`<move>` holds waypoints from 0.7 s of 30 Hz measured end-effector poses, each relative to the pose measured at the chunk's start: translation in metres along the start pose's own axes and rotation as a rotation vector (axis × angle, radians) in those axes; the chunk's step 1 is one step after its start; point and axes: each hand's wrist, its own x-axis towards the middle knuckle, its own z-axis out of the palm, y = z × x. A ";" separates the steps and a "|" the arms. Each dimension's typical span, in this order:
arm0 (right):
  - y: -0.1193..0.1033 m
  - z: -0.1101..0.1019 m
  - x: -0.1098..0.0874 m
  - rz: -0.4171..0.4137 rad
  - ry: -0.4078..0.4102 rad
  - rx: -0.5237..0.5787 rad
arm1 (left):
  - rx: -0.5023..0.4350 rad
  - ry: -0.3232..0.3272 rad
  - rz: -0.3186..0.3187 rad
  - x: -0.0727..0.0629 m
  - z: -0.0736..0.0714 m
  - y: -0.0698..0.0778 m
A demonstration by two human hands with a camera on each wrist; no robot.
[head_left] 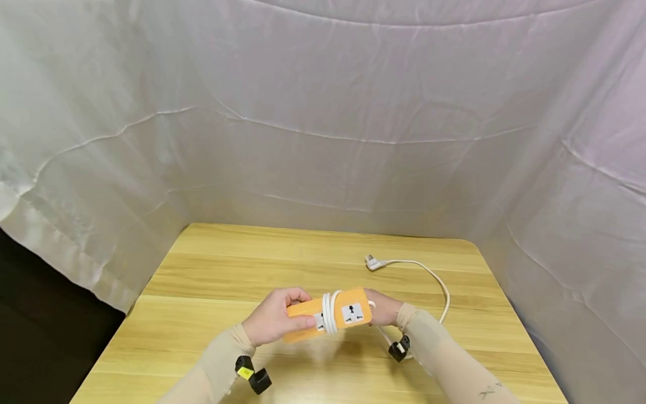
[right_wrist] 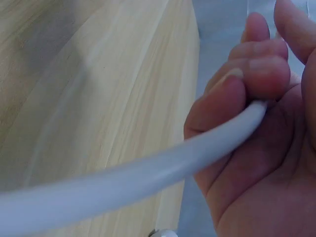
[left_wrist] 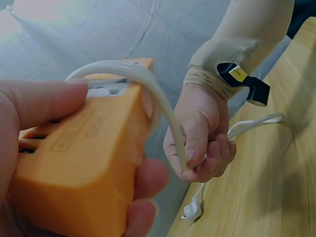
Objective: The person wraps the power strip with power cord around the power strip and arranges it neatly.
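An orange power strip [head_left: 352, 313] with white sockets is held up over the table in my left hand [head_left: 275, 318]. In the left wrist view, the thumb lies across the socket side of the strip [left_wrist: 81, 158] and fingers curl under it. White cord [head_left: 329, 313] is wound several turns around its middle. My right hand [head_left: 384, 308], partly hidden behind the strip's end in the head view, grips the cord. The right wrist view shows the cord [right_wrist: 148, 177] passing into the curled fingers [right_wrist: 269, 74]. A white plug [head_left: 373, 262] at the cord's end lies on the table.
The loose cord curves over the right part of the wooden table [head_left: 242, 264]. Grey curtains [head_left: 328, 168] stand around its back and sides. Black camera mounts [head_left: 252, 375] sit on both wrists.
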 end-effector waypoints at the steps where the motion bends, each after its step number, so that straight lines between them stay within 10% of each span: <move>1: 0.004 0.000 0.002 -0.002 0.001 -0.027 | 0.002 -0.005 0.004 0.000 0.000 0.000; 21: -0.006 -0.009 0.011 0.020 0.039 -0.176 | 0.041 -0.083 0.068 0.004 0.011 -0.007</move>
